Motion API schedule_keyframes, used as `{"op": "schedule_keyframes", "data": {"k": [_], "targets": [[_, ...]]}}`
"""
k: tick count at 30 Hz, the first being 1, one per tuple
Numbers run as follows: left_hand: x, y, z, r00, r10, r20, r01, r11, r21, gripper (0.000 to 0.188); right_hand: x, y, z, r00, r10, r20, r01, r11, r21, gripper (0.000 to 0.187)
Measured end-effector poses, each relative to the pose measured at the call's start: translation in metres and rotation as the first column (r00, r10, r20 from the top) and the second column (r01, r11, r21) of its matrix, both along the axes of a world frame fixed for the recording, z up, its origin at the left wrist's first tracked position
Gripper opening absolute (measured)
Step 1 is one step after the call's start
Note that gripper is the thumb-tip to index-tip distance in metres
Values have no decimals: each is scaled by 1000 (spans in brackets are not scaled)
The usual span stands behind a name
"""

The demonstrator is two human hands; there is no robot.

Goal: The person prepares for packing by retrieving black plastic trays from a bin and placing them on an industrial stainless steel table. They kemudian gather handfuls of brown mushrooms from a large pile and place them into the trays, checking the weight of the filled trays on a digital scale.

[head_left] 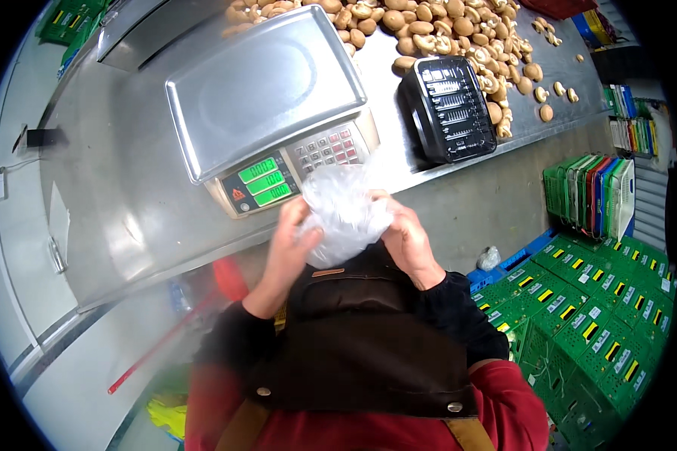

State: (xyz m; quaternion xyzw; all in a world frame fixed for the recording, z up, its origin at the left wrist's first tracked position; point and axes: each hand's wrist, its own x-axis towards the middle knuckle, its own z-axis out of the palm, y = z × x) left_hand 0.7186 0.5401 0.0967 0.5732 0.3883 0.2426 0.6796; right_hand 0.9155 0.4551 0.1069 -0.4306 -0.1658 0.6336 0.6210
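Note:
A crumpled clear plastic bag [346,214] is held up in front of my apron, at the near edge of the metal table. My left hand [297,239] grips its left side between thumb and fingers. On the right side my right hand [406,231] pinches the same bag. Just beyond the bag stands a digital scale [267,98] with a bare steel pan and a lit green display. To the right of the scale sits a stack of black plastic trays [455,109], beside a large heap of brown mushrooms [459,30].
Several loose mushrooms [547,113] lie on the table's right part. Stacked green crates [594,301] fill the floor at right, with upright coloured crates [590,195] on top. A red-handled tool [162,342] leans below the table at left.

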Motion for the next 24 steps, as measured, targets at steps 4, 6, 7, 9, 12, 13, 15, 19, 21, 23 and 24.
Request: {"op": "schedule_keyframes", "data": {"k": [4,6,7,9,12,13,15,19,21,23,24], "targets": [[29,-53,13,929,361,78,-213,696,-685,49,-5,-19,-17,965,243,-103,-248,968,-47,34],[47,-67,8,930,358,87,-266,815,-515,49,2,-22,-27,920,300,-253,-326,943,-66,32],[57,-72,-5,889,458,26,-402,804,-437,39,9,-18,-19,936,271,-225,-300,948,-108,32],[69,-80,-24,868,495,-24,-471,808,-355,34,32,-25,-24,933,333,134,-320,941,-112,29],[114,-87,-29,767,641,33,-477,603,-640,33,75,-54,-32,829,221,513,-166,974,-151,57],[106,-88,-50,828,490,272,-201,713,-672,33,96,-65,-23,794,188,578,-124,981,-149,67],[153,-104,-39,806,456,378,-44,683,-729,30,134,-87,-13,783,171,599,-123,985,-120,82],[223,-136,-54,947,316,-52,-257,656,-710,35,170,-136,-36,770,53,636,-116,992,57,56],[245,-131,-80,943,122,310,232,429,-873,41,193,-159,-43,760,-16,650,-36,997,66,48],[274,-142,-82,977,-36,211,205,442,-873,48,216,-187,-57,703,-46,709,11,998,54,39],[297,-158,-75,988,-92,-123,-39,621,-783,51,230,-204,-68,652,-64,755,36,998,53,33]]}}
